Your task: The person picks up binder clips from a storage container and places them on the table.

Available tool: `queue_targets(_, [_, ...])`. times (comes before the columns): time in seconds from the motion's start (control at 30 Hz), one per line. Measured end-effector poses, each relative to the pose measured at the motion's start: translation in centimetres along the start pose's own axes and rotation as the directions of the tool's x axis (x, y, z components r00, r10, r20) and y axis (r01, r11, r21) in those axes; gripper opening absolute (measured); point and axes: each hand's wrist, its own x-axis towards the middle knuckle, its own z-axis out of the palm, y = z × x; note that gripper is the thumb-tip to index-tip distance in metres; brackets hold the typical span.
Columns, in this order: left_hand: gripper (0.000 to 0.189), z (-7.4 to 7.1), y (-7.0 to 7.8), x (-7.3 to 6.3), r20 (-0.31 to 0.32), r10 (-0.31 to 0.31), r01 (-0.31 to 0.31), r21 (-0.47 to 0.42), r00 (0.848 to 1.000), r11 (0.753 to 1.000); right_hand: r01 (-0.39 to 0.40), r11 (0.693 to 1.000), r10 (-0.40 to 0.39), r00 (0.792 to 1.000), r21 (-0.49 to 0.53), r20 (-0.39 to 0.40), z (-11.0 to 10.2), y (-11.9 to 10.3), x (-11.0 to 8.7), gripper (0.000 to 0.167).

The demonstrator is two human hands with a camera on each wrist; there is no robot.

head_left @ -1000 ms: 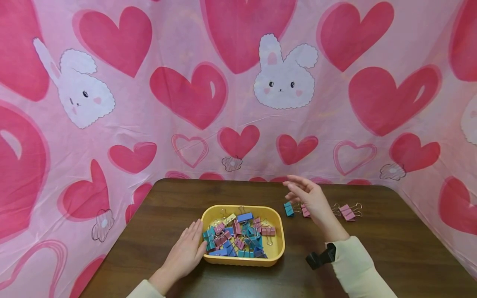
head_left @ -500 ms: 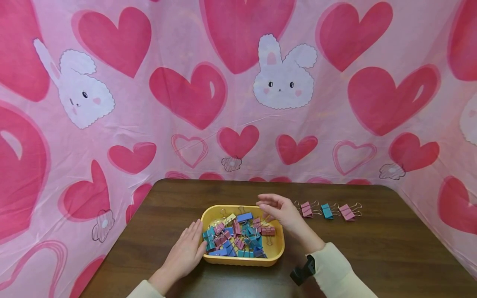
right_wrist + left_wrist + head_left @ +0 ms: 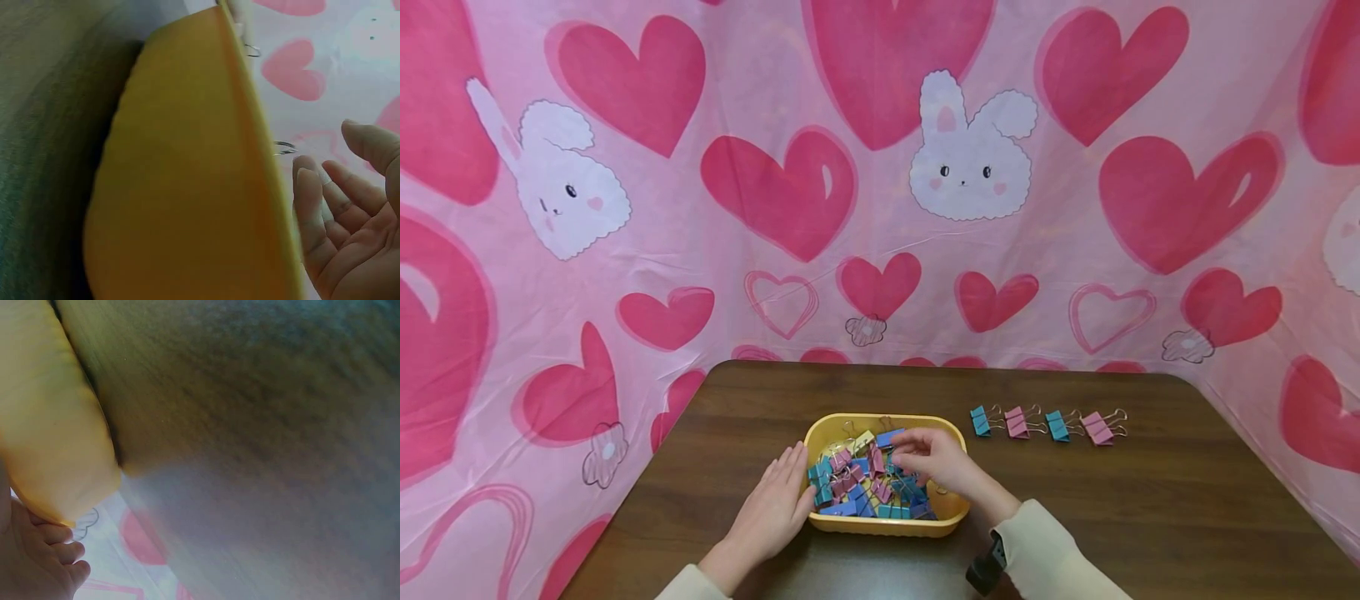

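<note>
While yellow tray is touched by left hand, fingers extended, binder clips inside are overhung by right hand, relaxed and empty; clips are judged light, stiff, springy; best to be pinched by coloured body.

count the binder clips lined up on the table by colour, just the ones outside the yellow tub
Teal binder clips with wire handles: 2
Pink binder clips with wire handles: 2
Total outside the yellow rounded rectangular tub: 4
</note>
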Motion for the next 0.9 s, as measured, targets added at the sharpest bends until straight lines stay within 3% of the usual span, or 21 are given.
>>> queue_targets(0.53, [0.058,0.21,-0.22,0.06,0.033,-0.020,0.020,0.004,0.999,1.000,-0.046,0.988,0.043,0.999,-0.150,-0.026,1.13,0.62,0.23,0.013])
queue_targets(0.9, [0.056,0.18,-0.22,0.06,-0.006,0.008,-0.008,0.008,1.000,1.000,-0.042,0.984,0.031,0.997,-0.176,-0.069,0.48,0.24,-0.04,0.007])
